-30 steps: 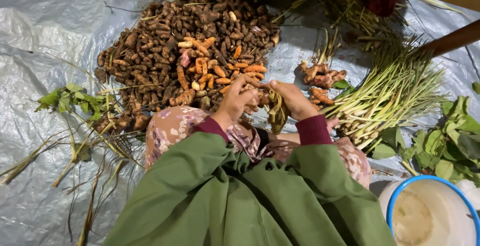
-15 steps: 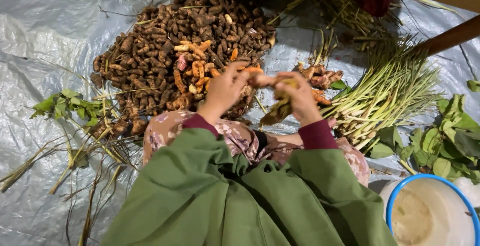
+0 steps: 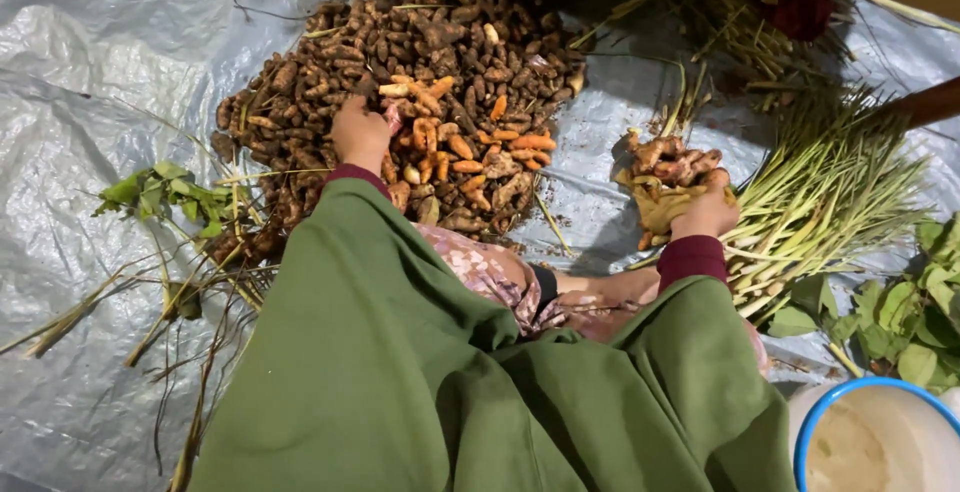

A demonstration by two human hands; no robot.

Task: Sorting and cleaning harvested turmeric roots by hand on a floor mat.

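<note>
**Turmeric roots sorted between a big pile and a small cluster**

Turmeric roots [image 3: 400, 82] lie heaped on a grey plastic sheet [image 3: 100, 72] ahead of me, brown and muddy at the edges, with broken orange pieces [image 3: 470, 157] gathered at the near side, probably so cleaned ones stay within reach. My left hand [image 3: 360, 134] rests on the near edge of the heap, fingers curled down among the roots; I cannot tell if they grip one. My right hand [image 3: 708, 214] sits well apart, at a small cluster of knobbly roots [image 3: 672, 160] beside a bundle of pale green stalks [image 3: 830, 202]. Its fingers are closed around a yellowish piece at the cluster's edge.

Half a second ago both hands met in front of me, working one root together. Now they have parted, left to the heap, right to the cluster. A blue-rimmed white bowl [image 3: 865, 442] waits at my right knee, and leafy sprigs [image 3: 165, 197] lie to the left.
</note>
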